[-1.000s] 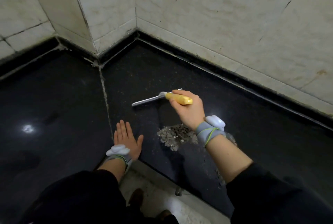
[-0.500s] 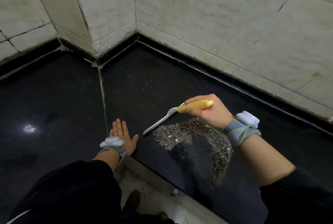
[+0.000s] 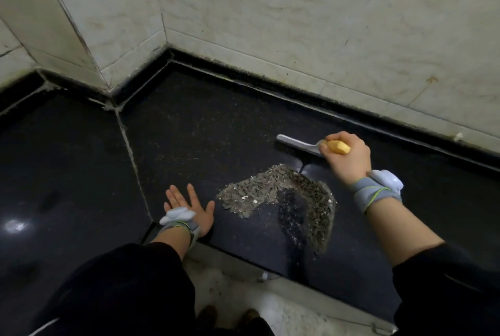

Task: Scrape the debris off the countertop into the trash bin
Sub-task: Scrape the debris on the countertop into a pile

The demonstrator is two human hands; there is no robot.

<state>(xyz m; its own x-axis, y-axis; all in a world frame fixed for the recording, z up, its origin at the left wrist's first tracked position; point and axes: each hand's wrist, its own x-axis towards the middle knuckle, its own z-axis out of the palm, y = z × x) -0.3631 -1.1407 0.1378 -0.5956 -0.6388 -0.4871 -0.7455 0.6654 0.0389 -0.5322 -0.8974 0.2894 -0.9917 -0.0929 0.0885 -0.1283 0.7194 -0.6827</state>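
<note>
The right hand (image 3: 348, 158) gripped the yellow handle of a scraper (image 3: 297, 144), fingers curled tight round it; the grey blade pointed left and lay low over the black countertop (image 3: 216, 124), far of the debris (image 3: 270, 187); whether it touched the stone could not be told. The debris sat in a curved grey heap near the counter's front edge, between the two hands, its right arm trailing towards the edge. The left hand (image 3: 192, 206) rested palm down on the near edge, fingers straight and spread, just left of the heap; pale tiled wall (image 3: 270, 24) stood behind.
</note>
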